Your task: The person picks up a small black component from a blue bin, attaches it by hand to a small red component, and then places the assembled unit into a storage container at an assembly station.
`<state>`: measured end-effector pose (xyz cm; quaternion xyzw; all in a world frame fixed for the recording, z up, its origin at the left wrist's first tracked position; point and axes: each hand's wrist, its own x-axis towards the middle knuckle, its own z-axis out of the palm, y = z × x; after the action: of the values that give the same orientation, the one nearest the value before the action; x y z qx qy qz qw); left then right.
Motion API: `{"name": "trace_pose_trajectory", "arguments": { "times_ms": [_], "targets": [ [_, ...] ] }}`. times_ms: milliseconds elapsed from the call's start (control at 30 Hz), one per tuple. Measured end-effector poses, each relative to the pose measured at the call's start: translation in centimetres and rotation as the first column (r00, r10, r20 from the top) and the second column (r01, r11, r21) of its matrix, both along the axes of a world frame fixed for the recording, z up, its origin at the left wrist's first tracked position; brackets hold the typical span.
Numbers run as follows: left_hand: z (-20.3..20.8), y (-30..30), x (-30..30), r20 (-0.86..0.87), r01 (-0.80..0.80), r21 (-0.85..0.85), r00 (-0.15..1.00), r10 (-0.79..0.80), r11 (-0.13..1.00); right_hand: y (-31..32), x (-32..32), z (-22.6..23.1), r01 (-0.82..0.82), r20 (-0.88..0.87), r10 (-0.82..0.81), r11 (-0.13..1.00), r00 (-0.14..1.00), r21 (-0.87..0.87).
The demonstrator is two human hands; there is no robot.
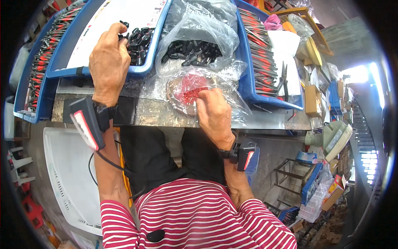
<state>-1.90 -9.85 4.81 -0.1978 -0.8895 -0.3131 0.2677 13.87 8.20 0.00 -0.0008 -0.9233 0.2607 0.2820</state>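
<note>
left hand (109, 62) holds black piece (124, 24) (right hand (215, 115) at red bits (190, 96))

left hand (110, 62), upper left: fingers hide some black parts (141, 43), grip on any one unclear. right hand (214, 114), mid-frame: covers some red bits (190, 97); too small to count, can't tell if one is pinched. bag (199, 25), top centre: cut by top edge, creases blur contents. tray (62, 73), upper left: cut by top edge. shirt (186, 216): cut by bottom edge. clutter (327, 195), lower right: too small to tell.
</note>
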Motion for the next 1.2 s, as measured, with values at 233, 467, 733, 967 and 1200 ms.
{"name": "trace_pose_trajectory", "arguments": {
  "times_ms": [233,467,733,967,1200],
  "targets": [
    [-0.6,3.0,1.5,-0.162,0.13,0.074,0.98,-0.117,0.989,-0.6,-0.3,0.0,0.053,0.078,-0.068,0.982,0.995,0.181],
    [-2.5,9.6,2.4,0.198,0.431,-0.071,0.89,-0.411,0.9,-0.5,-0.4,-0.3,0.047,0.135,-0.088,0.959,0.987,0.278],
    [-5.9,10.2,1.5,0.261,0.394,-0.035,0.891,-0.372,0.918,-0.1,-0.5,-0.2,0.054,0.09,-0.068,0.988,0.994,0.146],
    [-5.0,10.2,2.3,0.107,0.36,0.119,0.922,-0.373,0.925,0.4,-0.4,0.1,-0.017,-0.037,0.013,0.993,0.999,-0.118],
    [-2.1,8.7,5.6,-0.21,0.507,0.393,0.862,-0.462,0.767,0.3,0.1,0.6,0.015,0.002,-0.016,0.87,1.0,-0.493]
  ]
}}
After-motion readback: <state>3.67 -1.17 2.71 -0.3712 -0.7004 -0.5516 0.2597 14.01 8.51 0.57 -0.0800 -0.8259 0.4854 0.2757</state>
